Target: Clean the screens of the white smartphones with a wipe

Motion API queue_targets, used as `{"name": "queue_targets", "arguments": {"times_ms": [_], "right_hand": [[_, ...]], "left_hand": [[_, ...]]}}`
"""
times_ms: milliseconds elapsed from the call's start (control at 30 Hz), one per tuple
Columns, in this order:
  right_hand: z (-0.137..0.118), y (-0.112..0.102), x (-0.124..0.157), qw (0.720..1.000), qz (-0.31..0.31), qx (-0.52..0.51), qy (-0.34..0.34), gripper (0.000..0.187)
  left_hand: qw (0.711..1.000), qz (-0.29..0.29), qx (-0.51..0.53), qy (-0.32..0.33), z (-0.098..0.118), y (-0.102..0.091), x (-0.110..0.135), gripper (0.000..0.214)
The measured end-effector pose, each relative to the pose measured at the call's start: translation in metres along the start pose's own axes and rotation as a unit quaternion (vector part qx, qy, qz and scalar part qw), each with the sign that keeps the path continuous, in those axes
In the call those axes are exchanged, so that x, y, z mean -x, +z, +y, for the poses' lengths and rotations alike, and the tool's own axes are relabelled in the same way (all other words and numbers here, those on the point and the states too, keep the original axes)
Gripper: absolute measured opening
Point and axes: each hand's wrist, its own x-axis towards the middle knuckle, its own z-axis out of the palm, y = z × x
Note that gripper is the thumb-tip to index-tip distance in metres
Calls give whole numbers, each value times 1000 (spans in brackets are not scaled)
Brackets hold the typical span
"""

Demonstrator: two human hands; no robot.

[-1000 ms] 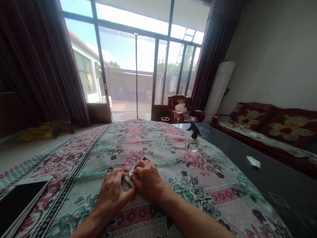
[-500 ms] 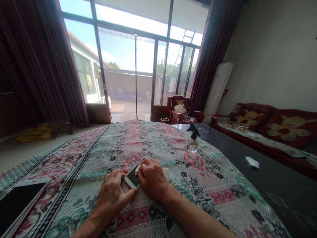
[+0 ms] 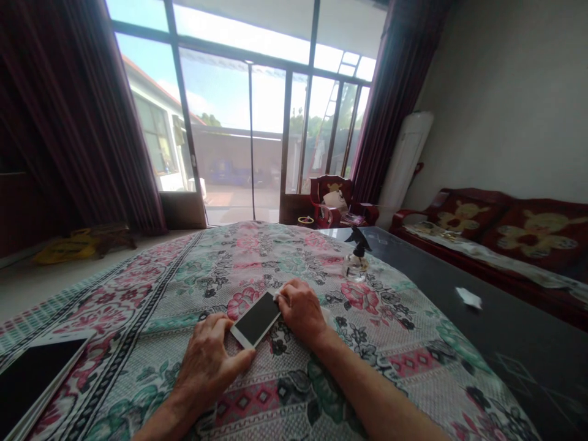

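A white smartphone with a dark screen lies face up on the flowered tablecloth. My left hand rests at the phone's near end, its fingertips pinching the near corner. My right hand is closed over a small whitish cloth at the phone's far end; only the cloth's edges show under the fingers.
A tablet with a dark screen lies at the left edge of the cloth. A clear spray bottle with a black head stands behind my right hand. A crumpled white scrap lies on the bare dark tabletop to the right.
My right hand has slid away from me along the phone, from the near end to the far end, uncovering the whole screen. My left hand has stayed at the near corner.
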Motion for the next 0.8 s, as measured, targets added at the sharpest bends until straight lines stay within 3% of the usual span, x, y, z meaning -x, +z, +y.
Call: {"name": "queue_targets", "arguments": {"times_ms": [100, 267, 333, 433, 633, 733, 800], "right_hand": [[-4, 1, 3, 1000, -6, -9, -26, 10], [-25, 5, 15, 974, -98, -79, -187, 7], [-28, 3, 17, 963, -125, -95, -219, 8], [-19, -1, 12, 967, -117, -101, -202, 9], [11, -11, -4, 995, -55, -55, -70, 10], [6, -10, -2, 998, -33, -30, -35, 9], [-7, -6, 4, 996, -44, -34, -66, 8]], "left_hand": [[1000, -5, -3, -2, 0, 0, 0, 38], [1000, -6, -10, -6, -1, 2, 0, 36], [1000, -1, -12, -5, -1, 2, 0, 34], [1000, -6, -9, -3, 0, 0, 0, 37], [1000, -13, 2, -4, 5, -4, -1, 38], [1000, -10, 5, -4, 5, -4, -1, 37], [1000, -5, 7, -2, 4, -2, -1, 38]]}}
